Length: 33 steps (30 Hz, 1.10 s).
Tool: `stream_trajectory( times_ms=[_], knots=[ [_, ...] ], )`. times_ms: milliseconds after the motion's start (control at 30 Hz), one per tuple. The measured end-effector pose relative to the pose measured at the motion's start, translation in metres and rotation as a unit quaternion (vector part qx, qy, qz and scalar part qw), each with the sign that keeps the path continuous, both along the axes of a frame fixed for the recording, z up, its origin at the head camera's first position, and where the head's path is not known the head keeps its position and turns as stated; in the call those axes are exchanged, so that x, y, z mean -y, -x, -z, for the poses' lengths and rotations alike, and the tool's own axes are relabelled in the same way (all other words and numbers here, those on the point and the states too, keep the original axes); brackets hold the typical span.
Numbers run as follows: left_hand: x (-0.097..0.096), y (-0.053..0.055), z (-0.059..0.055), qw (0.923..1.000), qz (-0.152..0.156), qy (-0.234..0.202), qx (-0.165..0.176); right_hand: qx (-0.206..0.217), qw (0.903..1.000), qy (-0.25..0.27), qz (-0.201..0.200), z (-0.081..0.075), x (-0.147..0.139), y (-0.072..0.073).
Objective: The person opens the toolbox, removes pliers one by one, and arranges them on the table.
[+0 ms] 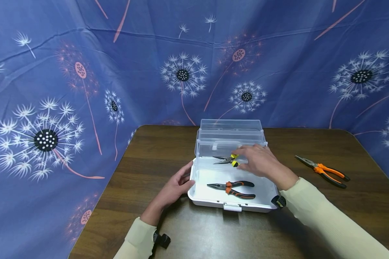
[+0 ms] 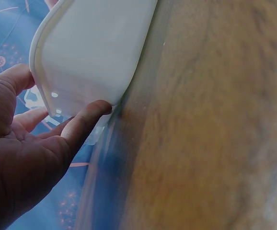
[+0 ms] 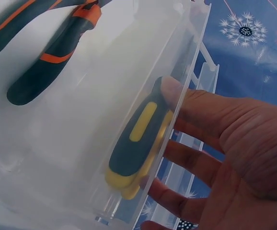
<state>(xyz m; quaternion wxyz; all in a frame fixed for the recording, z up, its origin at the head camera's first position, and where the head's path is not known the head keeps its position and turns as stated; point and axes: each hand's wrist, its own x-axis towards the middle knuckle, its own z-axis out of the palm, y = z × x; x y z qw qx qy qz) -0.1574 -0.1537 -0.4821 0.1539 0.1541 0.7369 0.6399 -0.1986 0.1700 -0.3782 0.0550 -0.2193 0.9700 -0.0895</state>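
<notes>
A white toolbox with a raised clear lid stands on the table. My left hand holds its left end, fingers along the outer wall; the left wrist view shows this hand at the box corner. My right hand is at the box's back, thumb and fingers around the handles of yellow-and-black long-nose pliers. In the right wrist view, the thumb of this hand touches the pliers' handle, partly behind clear plastic. Black-and-orange long-nose pliers lie in the white base.
Orange-and-black long-nose pliers lie on the wooden table, right of the box. A white latch sticks out at the box's front. Behind the table hangs a blue dandelion-patterned cloth.
</notes>
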Motion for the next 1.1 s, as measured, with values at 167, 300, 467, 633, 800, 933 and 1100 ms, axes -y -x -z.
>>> stream_trajectory(
  times_ms=[167,300,467,633,800,933,1100],
  knots=[
    [0.000,0.000,0.000,1.0000,-0.003,0.002,-0.002,-0.009,0.9999,0.010,0.001,0.000,0.000,-0.002],
    [0.000,0.001,0.000,1.0000,-0.002,0.001,-0.002,-0.009,0.9998,0.020,0.002,0.000,0.000,-0.003],
    [0.000,0.001,0.000,1.0000,-0.004,0.002,0.000,0.003,0.9992,0.036,-0.019,0.002,-0.002,-0.001],
    [0.000,0.000,0.001,1.0000,-0.003,0.007,-0.003,0.016,0.9976,0.053,-0.042,0.003,-0.004,0.002],
    [0.000,0.001,0.002,0.9999,-0.009,0.008,-0.002,0.011,0.9963,0.071,-0.048,0.006,-0.009,0.006],
    [0.000,0.001,0.002,0.9999,-0.009,0.008,-0.001,0.009,0.9953,0.087,-0.043,0.008,-0.012,0.008],
    [-0.001,0.000,0.001,1.0000,-0.001,0.002,-0.006,0.002,0.9940,0.101,-0.041,0.008,-0.014,0.006]
  ],
)
